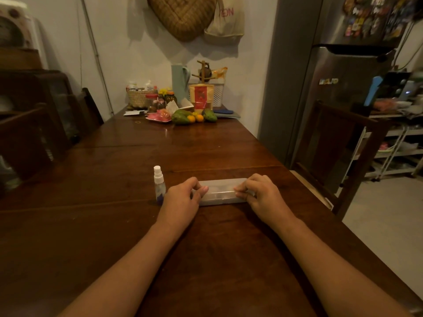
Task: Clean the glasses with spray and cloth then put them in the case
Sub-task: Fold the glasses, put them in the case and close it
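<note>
A long translucent plastic glasses case (220,191) lies flat and closed on the dark wooden table (114,225). My left hand (183,197) grips its left end with the thumb on top. Its right end is held by my right hand (258,193), fingers curled over the front edge. A small spray bottle (159,185) with a white cap stands upright just left of my left hand. I cannot make out the glasses or a cloth; the case's contents are too blurred to tell.
At the table's far end stand a woven basket (137,98), jars, a pale jug (179,82) and fruit (183,116). A wooden chair (338,145) stands at the right side, with a grey fridge (320,88) behind it. Dark chairs (34,133) line the left.
</note>
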Motion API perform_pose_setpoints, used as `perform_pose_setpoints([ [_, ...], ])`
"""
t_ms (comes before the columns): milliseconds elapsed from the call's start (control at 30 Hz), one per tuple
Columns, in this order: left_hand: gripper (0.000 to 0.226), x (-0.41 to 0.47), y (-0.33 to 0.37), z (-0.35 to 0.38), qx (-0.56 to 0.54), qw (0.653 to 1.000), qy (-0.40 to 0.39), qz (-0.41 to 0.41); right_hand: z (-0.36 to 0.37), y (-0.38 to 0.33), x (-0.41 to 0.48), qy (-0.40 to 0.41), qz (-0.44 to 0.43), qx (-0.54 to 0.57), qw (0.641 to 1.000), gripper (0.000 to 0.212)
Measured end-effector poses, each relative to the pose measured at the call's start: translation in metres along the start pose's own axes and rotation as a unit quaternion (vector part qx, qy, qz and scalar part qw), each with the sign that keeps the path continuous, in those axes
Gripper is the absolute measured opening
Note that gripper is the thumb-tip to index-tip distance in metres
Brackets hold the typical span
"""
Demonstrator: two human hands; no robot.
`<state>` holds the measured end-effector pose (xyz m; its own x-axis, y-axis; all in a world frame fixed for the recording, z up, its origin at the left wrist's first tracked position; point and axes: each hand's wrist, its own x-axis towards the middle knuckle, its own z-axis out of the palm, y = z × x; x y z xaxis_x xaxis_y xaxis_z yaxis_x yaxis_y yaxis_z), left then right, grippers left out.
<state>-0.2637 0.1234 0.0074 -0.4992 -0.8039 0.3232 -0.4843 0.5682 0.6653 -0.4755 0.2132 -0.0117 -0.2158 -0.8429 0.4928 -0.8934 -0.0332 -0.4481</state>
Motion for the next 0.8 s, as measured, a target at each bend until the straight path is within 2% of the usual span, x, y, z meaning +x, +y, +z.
perform_pose_setpoints([
  [167, 0.019, -0.007, 0.007, 0.001, 0.076, 0.992, 0.051, 0.087, 0.000, -0.006, -0.001, 0.020, 0.001, -0.007, 1.000, 0.010],
  [267, 0.018, -0.008, 0.010, 0.001, 0.102, 0.986, 0.047, 0.122, 0.000, -0.009, 0.000, 0.032, 0.005, -0.020, 0.999, 0.007],
  [567, 0.024, -0.010, 0.002, 0.000, 0.096, 0.990, 0.036, 0.096, 0.004, -0.010, 0.001, 0.061, -0.001, -0.016, 0.998, 0.011],
  [800, 0.026, -0.010, 0.008, 0.002, 0.151, 0.985, 0.003, 0.082, 0.008, -0.005, 0.003, 0.064, -0.011, -0.034, 0.997, 0.020],
])
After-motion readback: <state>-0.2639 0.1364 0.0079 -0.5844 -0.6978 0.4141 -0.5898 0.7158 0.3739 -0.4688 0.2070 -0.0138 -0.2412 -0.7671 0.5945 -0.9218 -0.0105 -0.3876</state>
